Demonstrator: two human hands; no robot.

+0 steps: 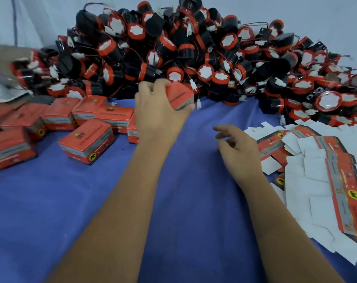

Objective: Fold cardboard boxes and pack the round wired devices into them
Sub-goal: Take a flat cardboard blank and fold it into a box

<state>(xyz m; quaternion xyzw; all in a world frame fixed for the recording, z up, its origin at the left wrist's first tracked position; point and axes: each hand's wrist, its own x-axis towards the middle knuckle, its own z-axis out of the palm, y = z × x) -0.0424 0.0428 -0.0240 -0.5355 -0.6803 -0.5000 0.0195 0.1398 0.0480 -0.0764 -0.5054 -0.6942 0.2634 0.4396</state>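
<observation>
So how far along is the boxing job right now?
Done: several closed boxes sit at the left. In hand: the left hand grips one orange box; the right hand hovers, holding nothing. Left: a big pile of devices and flat box blanks.

Two bare forearms, left hand [159, 103] and right hand [237, 148], no sleeves in view, no watch, rings or gloves visible on either.

Even, soft light with faint shadows on the blue cloth [173, 201]. Wide-angle bending curves the edges; the far left blurs, and the left hand [159, 105] looks slightly smeared.
</observation>
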